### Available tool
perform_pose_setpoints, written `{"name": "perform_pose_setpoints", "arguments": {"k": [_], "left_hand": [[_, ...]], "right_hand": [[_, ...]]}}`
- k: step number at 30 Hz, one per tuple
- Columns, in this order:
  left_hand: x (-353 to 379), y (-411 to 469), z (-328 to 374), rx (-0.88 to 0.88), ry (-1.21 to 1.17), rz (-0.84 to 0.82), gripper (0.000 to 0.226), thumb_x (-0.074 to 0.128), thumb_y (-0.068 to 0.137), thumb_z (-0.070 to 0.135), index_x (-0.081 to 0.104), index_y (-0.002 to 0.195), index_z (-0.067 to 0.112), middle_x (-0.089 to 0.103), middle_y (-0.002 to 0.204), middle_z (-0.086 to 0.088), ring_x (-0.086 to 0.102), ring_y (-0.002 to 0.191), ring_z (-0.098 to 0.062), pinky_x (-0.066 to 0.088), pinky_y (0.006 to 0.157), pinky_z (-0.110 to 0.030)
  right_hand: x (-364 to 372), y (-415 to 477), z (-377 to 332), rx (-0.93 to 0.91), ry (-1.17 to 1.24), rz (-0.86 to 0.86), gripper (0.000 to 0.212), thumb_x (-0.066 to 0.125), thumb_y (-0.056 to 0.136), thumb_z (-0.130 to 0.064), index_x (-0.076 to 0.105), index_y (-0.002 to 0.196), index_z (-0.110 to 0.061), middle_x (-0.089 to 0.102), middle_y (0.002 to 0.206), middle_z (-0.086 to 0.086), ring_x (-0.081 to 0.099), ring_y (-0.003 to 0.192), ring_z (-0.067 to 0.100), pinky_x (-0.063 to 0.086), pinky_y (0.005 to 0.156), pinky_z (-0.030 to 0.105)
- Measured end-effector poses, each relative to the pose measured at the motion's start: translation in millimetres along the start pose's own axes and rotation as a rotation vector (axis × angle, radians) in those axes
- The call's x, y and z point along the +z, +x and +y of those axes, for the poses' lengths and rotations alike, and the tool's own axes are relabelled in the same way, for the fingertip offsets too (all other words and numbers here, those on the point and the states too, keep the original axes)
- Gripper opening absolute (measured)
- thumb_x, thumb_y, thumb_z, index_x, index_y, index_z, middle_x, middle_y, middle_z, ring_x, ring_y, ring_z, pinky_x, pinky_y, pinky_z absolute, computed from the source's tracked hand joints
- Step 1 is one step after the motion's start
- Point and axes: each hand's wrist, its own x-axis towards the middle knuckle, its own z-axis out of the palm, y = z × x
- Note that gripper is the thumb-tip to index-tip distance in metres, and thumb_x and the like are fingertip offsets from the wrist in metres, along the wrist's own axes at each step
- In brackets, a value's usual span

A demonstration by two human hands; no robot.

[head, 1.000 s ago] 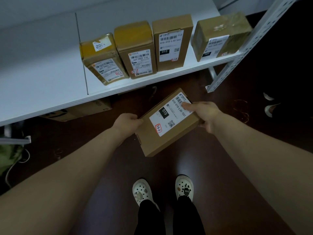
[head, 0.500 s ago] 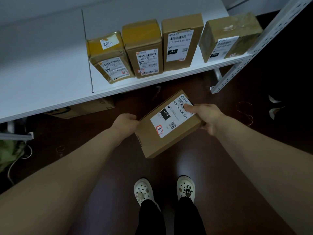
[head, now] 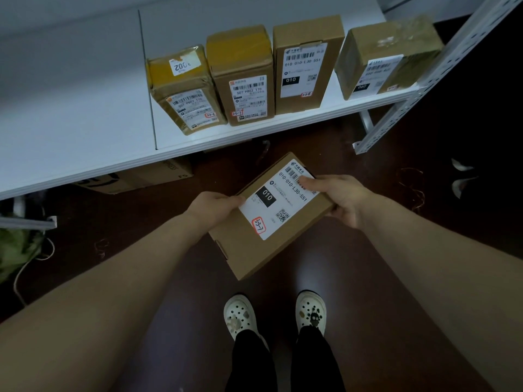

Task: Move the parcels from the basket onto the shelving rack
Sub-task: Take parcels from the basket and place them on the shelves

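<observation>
I hold a flat brown cardboard parcel with a white shipping label marked 010, tilted, in front of the shelf and above the floor. My left hand grips its left edge and my right hand grips its right end, thumb on the label. On the white shelf of the rack stand several parcels in a row: a yellow-taped one, a brown one, a tall one marked 010 and a tape-wrapped one at the right end. The basket is not in view.
The rack's perforated metal upright slants down at the right. A cardboard box lies under the shelf. The left part of the shelf is bare. My feet in white clogs stand on the dark floor. A cable lies at the left.
The view has shifted slightly, so the shelf and parcels sit a little further right. The held parcel stays in both hands with almost the same tilt.
</observation>
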Motion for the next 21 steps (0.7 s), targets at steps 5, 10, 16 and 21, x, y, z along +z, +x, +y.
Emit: {"name": "perform_pose_setpoints", "arguments": {"k": [5, 10, 16, 21], "left_hand": [[0.8, -3.4, 1.3, -0.012, -0.002, -0.043, 0.04, 0.064, 0.088, 0.04, 0.066, 0.113, 0.008, 0.067, 0.107, -0.008, 0.063, 0.098, -0.023, 0.049, 0.086, -0.032], [-3.9, -15.5, 11.5, 0.047, -0.057, -0.172, 0.019, 0.069, 0.085, 0.022, 0.068, 0.102, 0.014, 0.072, 0.094, -0.006, 0.068, 0.086, -0.02, 0.053, 0.079, -0.03], [-18.7, -14.8, 26.7, 0.111, -0.243, -0.17, 0.027, 0.07, 0.08, 0.014, 0.068, 0.105, 0.006, 0.072, 0.097, -0.014, 0.069, 0.089, -0.028, 0.054, 0.086, -0.039], [-42.2, 8.5, 25.4, 0.211, -0.064, 0.091, 0.024, 0.056, 0.084, 0.019, 0.063, 0.107, 0.019, 0.064, 0.103, -0.003, 0.056, 0.103, -0.024, 0.043, 0.088, -0.033]], "right_hand": [[0.3, -1.8, 0.9, -0.019, 0.022, -0.014, 0.058, 0.08, 0.073, -0.02, 0.059, 0.126, -0.009, 0.075, 0.089, 0.007, 0.072, 0.081, 0.016, 0.057, 0.076, 0.033], [2.8, -9.7, -7.7, -0.048, 0.025, -0.066, 0.059, 0.079, 0.074, -0.016, 0.057, 0.128, -0.011, 0.075, 0.094, 0.008, 0.071, 0.087, 0.017, 0.055, 0.078, 0.03], [21.4, -11.9, -30.1, -0.116, -0.06, -0.173, 0.054, 0.077, 0.074, -0.012, 0.06, 0.125, -0.015, 0.074, 0.097, 0.009, 0.071, 0.084, 0.017, 0.056, 0.075, 0.028], [46.0, 2.7, -39.3, -0.217, -0.181, -0.1, 0.049, 0.081, 0.071, -0.011, 0.064, 0.116, -0.013, 0.072, 0.096, 0.003, 0.069, 0.09, 0.016, 0.054, 0.083, 0.027]]}}
